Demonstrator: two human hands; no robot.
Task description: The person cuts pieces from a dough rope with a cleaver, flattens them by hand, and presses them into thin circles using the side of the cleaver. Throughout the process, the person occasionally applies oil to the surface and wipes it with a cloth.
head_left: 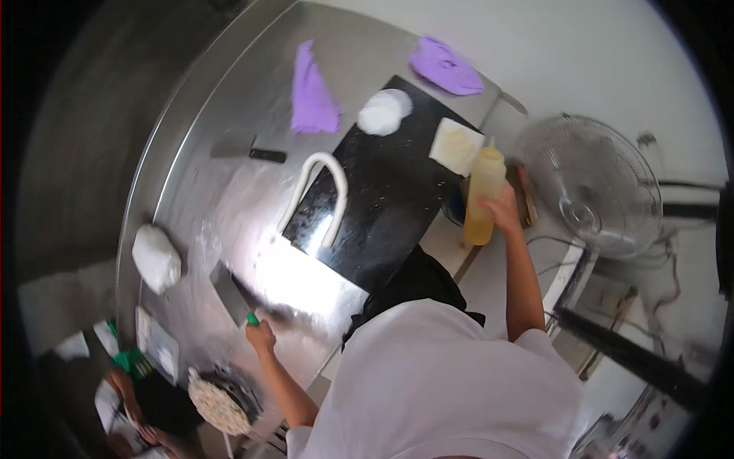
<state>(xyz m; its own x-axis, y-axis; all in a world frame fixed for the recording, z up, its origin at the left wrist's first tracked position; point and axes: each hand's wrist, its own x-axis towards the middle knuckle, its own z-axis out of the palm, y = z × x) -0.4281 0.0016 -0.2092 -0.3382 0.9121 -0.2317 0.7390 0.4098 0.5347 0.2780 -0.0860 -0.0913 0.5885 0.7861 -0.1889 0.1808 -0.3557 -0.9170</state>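
Note:
My right hand (501, 208) is wrapped round a clear squeeze bottle (485, 199) of yellow liquid, held upright at the right edge of the black board (382, 191). Low on the left, my left hand (261, 335) grips the green handle of a wide-bladed knife (229, 297), its blade over the steel table. A white dough rope (337, 180), bent into a U, lies partly on the board and partly on the steel. Farther up the board are a small round heap or dish of white stuff (381, 113) and a pale yellowish square (456, 145).
Two purple cloths (312, 96) lie at the back. A black-handled tool (267, 155) and a white bag (157, 260) are on the left. A wire strainer (589, 183) stands right. A tray of chopped food (218, 402) sits lower left, near another person's arms (126, 394).

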